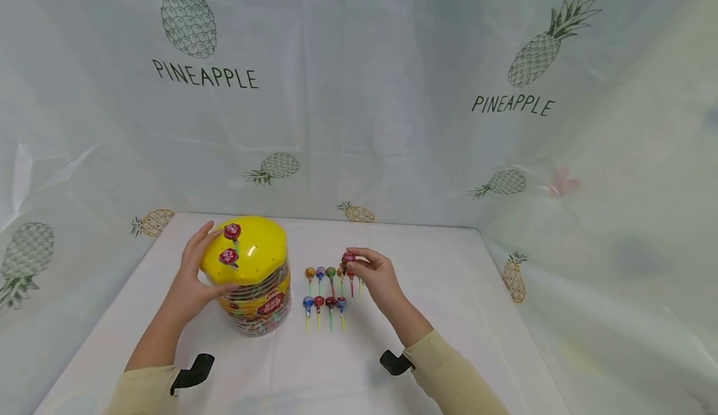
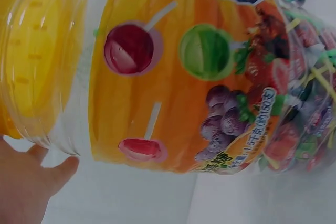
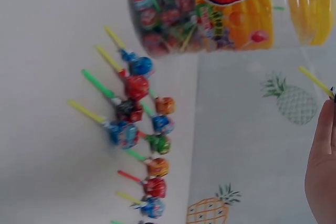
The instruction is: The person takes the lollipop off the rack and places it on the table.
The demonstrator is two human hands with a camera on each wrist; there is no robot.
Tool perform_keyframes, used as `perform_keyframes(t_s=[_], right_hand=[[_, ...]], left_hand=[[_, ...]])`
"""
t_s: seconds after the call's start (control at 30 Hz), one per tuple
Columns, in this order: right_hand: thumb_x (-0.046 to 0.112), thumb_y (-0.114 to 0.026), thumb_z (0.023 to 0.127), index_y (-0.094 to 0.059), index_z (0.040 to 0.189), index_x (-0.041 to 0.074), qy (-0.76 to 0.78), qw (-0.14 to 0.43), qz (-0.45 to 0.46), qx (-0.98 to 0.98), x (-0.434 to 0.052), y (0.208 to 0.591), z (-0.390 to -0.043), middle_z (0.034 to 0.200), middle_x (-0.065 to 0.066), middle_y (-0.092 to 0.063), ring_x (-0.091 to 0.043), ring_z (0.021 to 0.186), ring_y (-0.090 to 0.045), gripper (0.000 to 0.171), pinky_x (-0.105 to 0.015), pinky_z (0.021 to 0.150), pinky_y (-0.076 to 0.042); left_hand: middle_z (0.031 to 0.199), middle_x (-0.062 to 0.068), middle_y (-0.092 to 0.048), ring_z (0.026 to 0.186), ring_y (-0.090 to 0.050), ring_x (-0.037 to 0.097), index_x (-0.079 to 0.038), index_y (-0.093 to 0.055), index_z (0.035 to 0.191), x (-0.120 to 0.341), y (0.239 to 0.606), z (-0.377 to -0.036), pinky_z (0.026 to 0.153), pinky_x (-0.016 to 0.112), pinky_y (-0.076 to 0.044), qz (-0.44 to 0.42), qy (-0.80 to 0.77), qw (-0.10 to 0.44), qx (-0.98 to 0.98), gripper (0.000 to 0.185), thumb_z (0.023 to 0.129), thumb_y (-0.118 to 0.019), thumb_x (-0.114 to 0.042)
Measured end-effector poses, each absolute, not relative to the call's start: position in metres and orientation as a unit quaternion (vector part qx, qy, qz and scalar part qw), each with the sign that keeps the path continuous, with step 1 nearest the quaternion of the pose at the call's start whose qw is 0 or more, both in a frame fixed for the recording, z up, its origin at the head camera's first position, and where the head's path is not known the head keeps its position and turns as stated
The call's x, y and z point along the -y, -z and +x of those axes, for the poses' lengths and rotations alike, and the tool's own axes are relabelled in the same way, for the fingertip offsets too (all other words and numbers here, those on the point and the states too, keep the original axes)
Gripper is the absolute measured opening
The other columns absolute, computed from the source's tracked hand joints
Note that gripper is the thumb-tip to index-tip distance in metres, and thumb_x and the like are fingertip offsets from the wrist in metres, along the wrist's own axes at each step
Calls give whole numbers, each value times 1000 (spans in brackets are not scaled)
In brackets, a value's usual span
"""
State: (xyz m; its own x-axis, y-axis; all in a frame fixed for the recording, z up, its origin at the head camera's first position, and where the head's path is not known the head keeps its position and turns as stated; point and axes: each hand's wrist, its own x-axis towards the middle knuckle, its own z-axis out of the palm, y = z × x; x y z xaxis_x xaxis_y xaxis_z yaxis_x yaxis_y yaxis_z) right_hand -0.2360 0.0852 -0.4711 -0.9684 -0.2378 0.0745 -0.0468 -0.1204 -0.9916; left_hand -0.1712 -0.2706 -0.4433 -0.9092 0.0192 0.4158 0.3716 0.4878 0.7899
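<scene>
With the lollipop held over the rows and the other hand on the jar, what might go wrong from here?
1. The right hand pinches a red lollipop just above the back row of lollipops; lowering it may knock the neighbours out of line.
2. The left hand only rests on the side of the lollipop jar; a push might slide it toward the front row of lollipops.

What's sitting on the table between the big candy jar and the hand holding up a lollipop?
In the head view, two short rows of lollipops lie on the white table between the jar and the right hand, which pinches one more.
</scene>
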Motion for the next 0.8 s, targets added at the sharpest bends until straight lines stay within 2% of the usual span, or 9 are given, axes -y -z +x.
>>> perform_keyframes(t_s=[0.07, 0.1, 0.2, 0.27, 0.3, 0.43, 0.47, 0.63, 0.8], right_hand=[[4, -67, 92, -63, 124, -1, 739, 68, -97, -664, -90, 477, -235, 112, -9, -67, -17, 101, -66, 33, -33, 93, -51], [4, -67, 92, -64, 124, -2, 736, 69, -94, -667, -92, 480, -235, 112, -10, -67, -17, 100, -67, 32, -33, 93, -52], [2, -66, 92, -64, 122, -4, 725, 75, -92, -679, -98, 484, -233, 112, -15, -67, -18, 96, -68, 31, -34, 91, -53], [2, -66, 91, -64, 120, -5, 717, 78, -90, -687, -101, 486, -230, 114, -18, -65, -18, 94, -69, 30, -34, 89, -54], [1, -66, 91, -64, 120, -6, 714, 78, -88, -691, -104, 489, -229, 114, -19, -65, -18, 94, -69, 29, -34, 88, -54], [-1, -67, 90, -63, 119, -9, 714, 81, -67, -692, -112, 509, -230, 118, -21, -62, -16, 92, -68, 31, -34, 86, -55], [-1, -67, 89, -62, 120, -10, 714, 82, -62, -693, -113, 515, -231, 117, -20, -62, -15, 92, -68, 33, -36, 87, -55], [-1, -69, 87, -62, 123, -7, 691, 92, -49, -715, -118, 541, -236, 108, -18, -67, -16, 87, -69, 38, -47, 90, -52], [-6, -67, 86, -63, 121, -8, 678, 97, -47, -727, -119, 558, -238, 103, -22, -68, -19, 85, -70, 36, -48, 87, -54]], left_hand=[[162, 2, -7, 141, -14, 44, -14, -33, 151, 272, 442, -175, 98, 75, -25, -119, 494, 167, 845, 96, 71, -85, -7], [162, 2, -8, 141, -16, 43, -15, -33, 151, 272, 442, -176, 102, 70, -29, -119, 491, 163, 847, 96, 71, -85, -8], [160, 4, -13, 139, -20, 42, -14, -33, 151, 273, 442, -179, 108, 34, -36, -121, 483, 163, 852, 95, 71, -85, -6], [159, 5, -15, 138, -21, 41, -14, -33, 151, 273, 443, -180, 98, 12, -32, -122, 479, 165, 853, 95, 72, -84, -4], [159, 6, -16, 138, -22, 41, -14, -33, 151, 273, 445, -181, 93, 6, -28, -124, 479, 166, 853, 94, 72, -84, -4], [159, 5, -15, 138, -21, 41, -15, -32, 151, 273, 448, -182, 92, 5, -27, -122, 481, 170, 852, 93, 74, -84, -6], [159, 5, -16, 138, -21, 41, -16, -33, 152, 272, 448, -182, 97, 10, -31, -119, 480, 171, 852, 93, 75, -84, -7], [159, 3, -17, 140, -21, 37, -17, -35, 151, 269, 450, -180, 99, 11, -30, -99, 478, 183, 853, 90, 76, -83, -7], [159, 1, -17, 140, -21, 35, -19, -36, 150, 264, 453, -178, 94, 4, -26, -84, 488, 195, 846, 88, 77, -83, -10]])
